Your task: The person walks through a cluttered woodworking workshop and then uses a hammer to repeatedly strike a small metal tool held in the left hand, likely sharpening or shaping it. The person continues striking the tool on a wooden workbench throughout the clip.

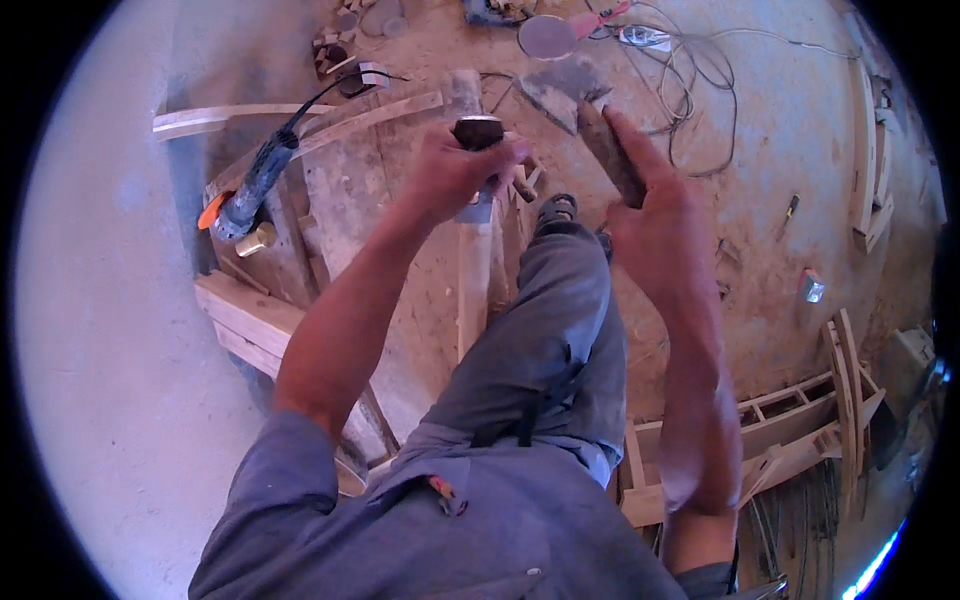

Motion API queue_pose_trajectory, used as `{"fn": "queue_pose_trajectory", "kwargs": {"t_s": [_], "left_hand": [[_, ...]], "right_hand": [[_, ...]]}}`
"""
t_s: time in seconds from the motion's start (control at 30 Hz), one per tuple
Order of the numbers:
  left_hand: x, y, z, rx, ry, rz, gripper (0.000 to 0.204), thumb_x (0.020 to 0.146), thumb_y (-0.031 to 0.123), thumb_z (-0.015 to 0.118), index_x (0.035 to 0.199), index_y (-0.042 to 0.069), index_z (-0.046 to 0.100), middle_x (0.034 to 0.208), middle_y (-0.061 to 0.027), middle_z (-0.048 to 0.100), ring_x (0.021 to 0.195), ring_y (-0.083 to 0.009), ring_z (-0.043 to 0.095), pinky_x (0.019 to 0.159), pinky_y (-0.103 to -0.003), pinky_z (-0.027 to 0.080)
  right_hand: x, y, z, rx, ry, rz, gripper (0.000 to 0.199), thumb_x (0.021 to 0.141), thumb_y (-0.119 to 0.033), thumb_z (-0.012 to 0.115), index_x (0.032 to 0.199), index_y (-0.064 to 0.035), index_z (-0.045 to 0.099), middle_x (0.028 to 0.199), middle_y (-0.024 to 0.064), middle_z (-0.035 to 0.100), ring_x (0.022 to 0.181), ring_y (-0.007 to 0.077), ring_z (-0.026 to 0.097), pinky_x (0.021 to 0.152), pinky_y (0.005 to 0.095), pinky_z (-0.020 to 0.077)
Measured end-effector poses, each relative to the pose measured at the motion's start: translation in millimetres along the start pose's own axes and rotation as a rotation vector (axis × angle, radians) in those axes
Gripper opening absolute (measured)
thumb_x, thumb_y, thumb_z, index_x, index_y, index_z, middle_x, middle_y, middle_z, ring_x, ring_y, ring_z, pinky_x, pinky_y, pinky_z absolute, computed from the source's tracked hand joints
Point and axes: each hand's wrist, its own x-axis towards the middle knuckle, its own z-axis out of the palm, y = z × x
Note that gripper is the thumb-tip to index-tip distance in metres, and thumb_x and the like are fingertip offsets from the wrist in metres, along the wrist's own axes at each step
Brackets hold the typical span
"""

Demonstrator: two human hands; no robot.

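Head view: the person is standing over a dusty workshop floor (800, 130), one knee raised, with both bare forearms reaching forward. The left hand (455, 175) is closing tightly around a small dark-topped block (478, 130), fingers wrapped fully about it, and is pressing it against the upper end of a narrow wooden strip (473, 280) that is running upright between the hands and the knee. The right hand (665, 225) is gripping a dark, flat, elongated tool (610, 155), the thumb and fingers clamping along its length while its tip is pointing up toward a grey slab (565, 90) on the floor; whether it is a file, a chisel or a stone cannot be told. The two hands are near each other but apart, and the tool is not touching the strip. To the left, a blue power grinder (255, 185) with an orange part is lying on a stack of planks (250, 320), its cable trailing away. Loose cords (690, 80) are coiling near the top, and curved wooden frames (800, 420) are resting at lower right. Judging from this, the strip is being held ready and the working of it appears barely begun; no fresh cut or finished edge is showing.
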Motion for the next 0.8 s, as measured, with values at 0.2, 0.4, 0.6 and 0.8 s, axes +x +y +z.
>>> {"fn": "queue_pose_trajectory", "kwargs": {"t_s": [0.2, 0.4, 0.6, 0.8], "left_hand": [[2, 4, 2, 0.036, -0.037, 0.103, 0.029, 0.091, 0.019, 0.076, 0.069, 0.005, 0.065, 0.061, -0.0016, 0.062, 0.053, -0.01, 0.057, 0.049, -0.029, 0.043], [8, 2, 4, 0.001, 0.001, -0.066, 0.018, 0.091, 0.011, 0.073, 0.078, 0.002, 0.065, 0.063, -0.0031, 0.063, 0.053, -0.0128, 0.058, 0.053, -0.031, 0.046], [5, 2, 6, -0.021, -0.012, 0.045, 0.018, 0.09, 0.012, 0.074, 0.078, 0.003, 0.066, 0.061, -0.0033, 0.061, 0.05, -0.0119, 0.057, 0.047, -0.032, 0.045], [6, -6, 3, -0.027, -0.012, 0.025, 0.019, 0.09, 0.013, 0.076, 0.078, 0.003, 0.066, 0.062, -0.0032, 0.062, 0.051, -0.0116, 0.057, 0.048, -0.031, 0.045]], "right_hand": [[5, -32, -7, -0.429, -0.137, -0.227, 0.068, 0.079, 0.001, 0.058, 0.144, -0.0219, 0.057, 0.099, 0.0198, 0.072, 0.093, 0.0401, 0.069, 0.079, 0.0509, 0.0544], [20, -34, -7, -0.308, 0.022, -0.227, 0.062, 0.082, -0.003, 0.059, 0.141, -0.0191, 0.058, 0.096, 0.0202, 0.072, 0.091, 0.0405, 0.07, 0.076, 0.0511, 0.0551], [27, -35, -10, -0.348, -0.146, -0.209, 0.073, 0.076, 0.004, 0.055, 0.144, -0.0207, 0.058, 0.105, 0.0221, 0.071, 0.098, 0.0426, 0.069, 0.085, 0.05, 0.0542], [22, -35, -8, -0.402, -0.17, -0.217, 0.072, 0.076, 0.004, 0.056, 0.144, -0.0206, 0.058, 0.104, 0.0216, 0.072, 0.095, 0.0431, 0.069, 0.083, 0.051, 0.0543]]}}
